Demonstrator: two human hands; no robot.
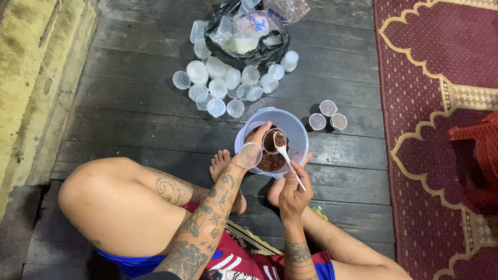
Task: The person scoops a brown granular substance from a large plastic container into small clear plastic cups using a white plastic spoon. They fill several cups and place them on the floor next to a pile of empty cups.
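Note:
My left hand (252,143) holds a small clear plastic cup (275,140) partly filled with reddish-brown crumbly stuff, and its hinged lid (249,155) hangs open toward me. My right hand (294,187) grips a white plastic spoon (286,157) whose bowl rests in the small cup. Both hands hover over a large clear plastic tub (292,126) on the floor, which holds more of the reddish-brown stuff (270,162).
Three filled, lidded small cups (328,116) stand right of the tub. Several empty clear cups (220,85) lie scattered behind it, by a black plastic bag (262,51) of packets. A dark red patterned carpet (436,155) and a red stool (480,155) lie right; a yellowish wall (31,78) left.

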